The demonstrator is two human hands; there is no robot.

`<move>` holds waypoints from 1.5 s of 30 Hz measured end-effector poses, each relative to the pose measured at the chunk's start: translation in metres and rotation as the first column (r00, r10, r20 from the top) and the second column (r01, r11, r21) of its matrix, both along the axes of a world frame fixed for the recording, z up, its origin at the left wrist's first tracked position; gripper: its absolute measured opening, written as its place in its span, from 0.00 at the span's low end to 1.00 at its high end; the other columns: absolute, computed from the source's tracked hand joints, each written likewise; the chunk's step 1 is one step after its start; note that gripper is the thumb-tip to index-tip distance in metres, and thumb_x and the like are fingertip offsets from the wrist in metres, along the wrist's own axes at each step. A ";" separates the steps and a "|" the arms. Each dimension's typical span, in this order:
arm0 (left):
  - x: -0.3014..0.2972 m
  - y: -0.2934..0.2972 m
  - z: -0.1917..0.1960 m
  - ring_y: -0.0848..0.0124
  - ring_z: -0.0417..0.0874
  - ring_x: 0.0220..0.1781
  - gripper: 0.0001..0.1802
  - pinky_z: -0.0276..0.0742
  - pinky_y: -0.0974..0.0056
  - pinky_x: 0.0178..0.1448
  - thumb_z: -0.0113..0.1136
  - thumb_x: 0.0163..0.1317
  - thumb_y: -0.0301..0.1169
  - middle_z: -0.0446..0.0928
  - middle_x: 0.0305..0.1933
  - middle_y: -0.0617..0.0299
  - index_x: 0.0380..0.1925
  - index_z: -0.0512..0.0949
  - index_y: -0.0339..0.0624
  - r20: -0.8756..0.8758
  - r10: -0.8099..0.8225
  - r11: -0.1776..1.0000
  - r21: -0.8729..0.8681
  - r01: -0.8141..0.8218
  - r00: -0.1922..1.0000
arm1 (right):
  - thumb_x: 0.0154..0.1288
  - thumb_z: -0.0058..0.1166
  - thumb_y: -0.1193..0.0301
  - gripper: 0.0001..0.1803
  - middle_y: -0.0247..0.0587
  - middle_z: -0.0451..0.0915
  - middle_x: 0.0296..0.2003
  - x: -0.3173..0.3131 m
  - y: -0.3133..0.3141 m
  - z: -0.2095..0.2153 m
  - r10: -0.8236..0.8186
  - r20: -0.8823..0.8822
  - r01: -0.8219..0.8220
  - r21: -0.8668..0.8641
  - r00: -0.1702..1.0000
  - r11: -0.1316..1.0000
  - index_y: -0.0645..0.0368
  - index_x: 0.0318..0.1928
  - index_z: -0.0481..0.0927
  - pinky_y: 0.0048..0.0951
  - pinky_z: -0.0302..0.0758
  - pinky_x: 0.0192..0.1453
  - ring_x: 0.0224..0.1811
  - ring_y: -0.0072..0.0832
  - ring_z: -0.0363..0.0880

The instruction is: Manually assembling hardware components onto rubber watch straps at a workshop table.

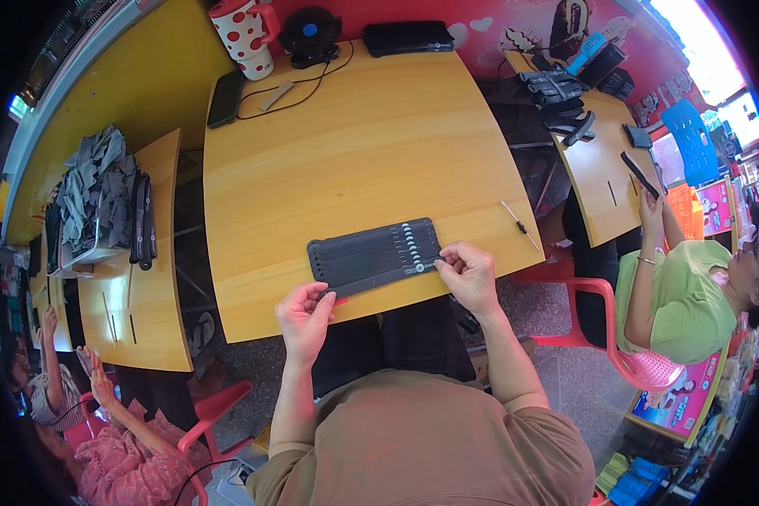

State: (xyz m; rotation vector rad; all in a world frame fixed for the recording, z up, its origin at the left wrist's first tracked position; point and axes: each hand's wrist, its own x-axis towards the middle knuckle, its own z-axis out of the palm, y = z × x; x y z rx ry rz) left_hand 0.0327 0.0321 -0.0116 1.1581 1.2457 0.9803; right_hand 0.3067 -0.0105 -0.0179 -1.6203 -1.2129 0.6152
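Note:
A row of several flat black straps [371,250] with white round marks lies side by side near the front edge of the yellow wooden table [363,143]. My left hand [304,316] pinches the left end of the nearest strap at the table's edge. My right hand [466,271] grips that same strap's right end with closed fingers. The strap is stretched between both hands.
A thin metal tool [519,225] lies at the table's right edge. A polka-dot mug [246,35], a black phone [225,98], a small fan [309,35] and a black case [406,36] stand at the back. People sit at neighbouring tables left and right; more black straps [561,97] are piled there.

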 end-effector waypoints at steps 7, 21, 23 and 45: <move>0.000 0.001 -0.005 0.84 0.77 0.24 0.08 0.73 0.77 0.27 0.63 0.59 0.17 0.79 0.29 0.64 0.39 0.79 0.30 0.007 -0.002 1.000 0.020 0.002 1.000 | 0.54 0.57 0.84 0.06 0.32 0.78 0.24 0.004 -0.001 -0.006 0.017 -0.077 -0.018 -0.008 0.997 1.000 0.66 0.34 0.81 0.17 0.69 0.26 0.23 0.12 0.72; -0.001 0.001 -0.007 0.84 0.78 0.25 0.08 0.75 0.77 0.28 0.63 0.59 0.17 0.79 0.29 0.65 0.39 0.79 0.30 0.002 -0.009 1.000 0.006 0.009 1.000 | 0.54 0.57 0.84 0.08 0.32 0.78 0.24 0.003 -0.001 -0.005 -0.005 -0.093 0.003 -0.020 0.996 1.000 0.65 0.36 0.81 0.17 0.69 0.26 0.23 0.12 0.72; -0.001 0.001 -0.006 0.84 0.78 0.25 0.08 0.75 0.77 0.28 0.63 0.59 0.17 0.79 0.30 0.65 0.39 0.79 0.30 0.002 -0.015 1.000 0.005 0.015 1.000 | 0.53 0.57 0.84 0.08 0.32 0.78 0.23 0.003 -0.001 -0.006 -0.006 -0.066 0.005 -0.010 0.998 1.000 0.65 0.35 0.80 0.17 0.70 0.26 0.22 0.13 0.72; -0.001 0.000 0.008 0.83 0.77 0.23 0.08 0.73 0.77 0.26 0.64 0.59 0.20 0.80 0.28 0.65 0.39 0.79 0.31 0.024 0.033 0.999 -0.031 -0.032 0.999 | 0.51 0.56 0.85 0.06 0.31 0.75 0.20 0.001 0.000 -0.003 -0.038 -0.002 0.038 -0.001 0.999 0.999 0.64 0.31 0.78 0.18 0.68 0.25 0.21 0.13 0.71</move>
